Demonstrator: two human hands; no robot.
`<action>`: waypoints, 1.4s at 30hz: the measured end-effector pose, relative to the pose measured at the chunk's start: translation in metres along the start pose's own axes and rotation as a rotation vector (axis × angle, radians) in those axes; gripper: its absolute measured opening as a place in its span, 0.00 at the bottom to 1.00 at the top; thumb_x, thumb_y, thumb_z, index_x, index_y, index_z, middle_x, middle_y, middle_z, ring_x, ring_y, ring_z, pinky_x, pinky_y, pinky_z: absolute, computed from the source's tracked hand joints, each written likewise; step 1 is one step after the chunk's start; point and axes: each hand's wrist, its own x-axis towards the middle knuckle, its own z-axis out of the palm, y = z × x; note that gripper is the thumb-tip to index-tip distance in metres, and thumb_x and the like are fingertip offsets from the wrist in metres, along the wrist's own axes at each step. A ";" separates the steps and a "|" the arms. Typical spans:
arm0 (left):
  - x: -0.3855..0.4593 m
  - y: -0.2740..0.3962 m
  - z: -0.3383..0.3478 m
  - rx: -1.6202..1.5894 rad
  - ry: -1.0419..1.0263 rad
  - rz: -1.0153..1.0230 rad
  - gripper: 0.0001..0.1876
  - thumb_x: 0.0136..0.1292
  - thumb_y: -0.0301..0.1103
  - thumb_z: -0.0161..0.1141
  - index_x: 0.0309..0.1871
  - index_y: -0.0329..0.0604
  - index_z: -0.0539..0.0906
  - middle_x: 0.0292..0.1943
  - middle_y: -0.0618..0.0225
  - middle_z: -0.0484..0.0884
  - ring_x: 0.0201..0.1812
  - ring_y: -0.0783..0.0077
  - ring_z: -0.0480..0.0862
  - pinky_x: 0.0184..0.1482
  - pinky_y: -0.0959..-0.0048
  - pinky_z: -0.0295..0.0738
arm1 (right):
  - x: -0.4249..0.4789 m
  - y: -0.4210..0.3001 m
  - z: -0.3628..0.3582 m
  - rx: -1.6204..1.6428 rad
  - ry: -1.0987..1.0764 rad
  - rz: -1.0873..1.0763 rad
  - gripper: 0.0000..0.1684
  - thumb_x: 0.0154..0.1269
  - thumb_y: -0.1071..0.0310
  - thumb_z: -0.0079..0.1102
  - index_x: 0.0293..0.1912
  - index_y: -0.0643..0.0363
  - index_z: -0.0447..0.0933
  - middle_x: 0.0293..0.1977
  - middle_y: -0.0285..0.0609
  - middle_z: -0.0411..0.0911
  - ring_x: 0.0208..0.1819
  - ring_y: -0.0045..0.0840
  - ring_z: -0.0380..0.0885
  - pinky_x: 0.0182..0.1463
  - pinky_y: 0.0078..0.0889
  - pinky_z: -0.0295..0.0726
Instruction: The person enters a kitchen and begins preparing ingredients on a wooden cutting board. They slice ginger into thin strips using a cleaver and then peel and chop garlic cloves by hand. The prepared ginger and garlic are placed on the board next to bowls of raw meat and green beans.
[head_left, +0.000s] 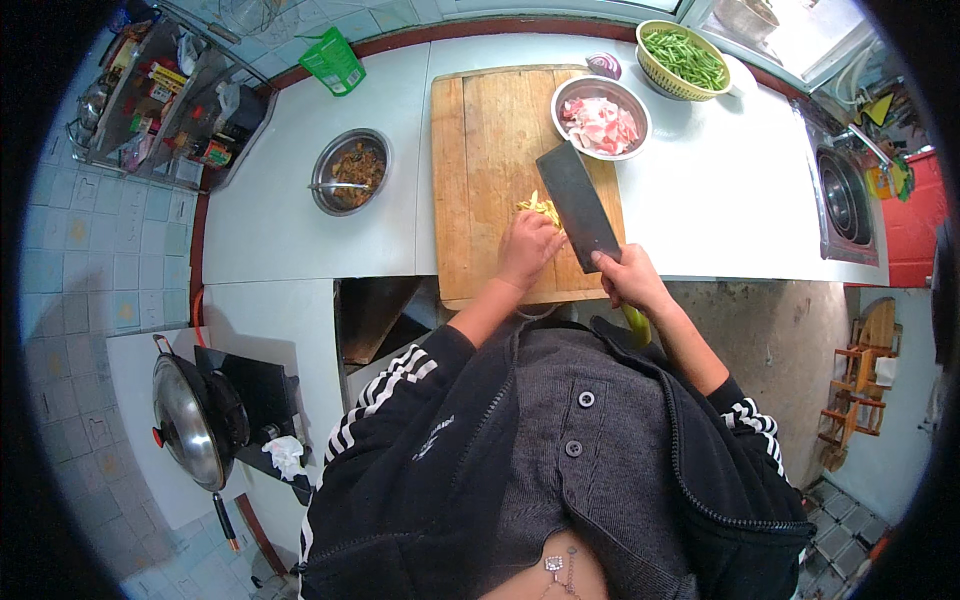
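A wooden cutting board (487, 157) lies on the white counter before me. In my right hand (632, 279) is a cleaver with a dark, broad blade (577, 206) and a yellow-green handle (637, 324); the blade points away from me over the board's right side. My left hand (529, 244) rests at a small heap of pale yellow cut strips (538, 204), possibly ginger. Its fingertips are bent over the near part of the heap, and whether they pinch any strips is hidden. Just beyond the blade's tip stands a metal bowl of sliced raw meat (600, 126), partly over the board.
Behind the meat bowl lies a cut red onion (604, 65), near a yellow basket of green beans (682, 61). To the left are a steel bowl with chopped food and a spoon (350, 171) and a green bag (332, 61). A lidded wok (187, 420) sits lower left; a sink (844, 195) is right.
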 end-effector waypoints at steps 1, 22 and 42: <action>-0.004 -0.005 0.001 0.033 0.046 0.038 0.11 0.57 0.27 0.59 0.44 0.37 0.80 0.53 0.58 0.76 0.54 0.53 0.74 0.58 0.59 0.68 | 0.000 -0.003 0.000 -0.106 0.027 -0.026 0.16 0.67 0.60 0.54 0.37 0.67 0.74 0.17 0.44 0.74 0.15 0.28 0.75 0.18 0.33 0.73; -0.022 0.046 -0.014 0.237 -0.182 0.202 0.33 0.52 0.23 0.53 0.66 0.54 0.70 0.69 0.54 0.58 0.73 0.56 0.55 0.73 0.56 0.44 | 0.000 0.020 0.020 -0.863 0.220 -0.531 0.15 0.52 0.72 0.58 0.38 0.60 0.64 0.30 0.50 0.75 0.36 0.45 0.78 0.36 0.46 0.76; 0.020 0.015 -0.022 0.001 0.016 -0.127 0.07 0.56 0.27 0.59 0.39 0.42 0.80 0.39 0.62 0.78 0.47 0.55 0.76 0.49 0.63 0.71 | -0.066 0.053 -0.043 -0.428 0.380 -0.208 0.19 0.55 0.68 0.63 0.43 0.58 0.66 0.31 0.51 0.79 0.34 0.43 0.81 0.38 0.37 0.77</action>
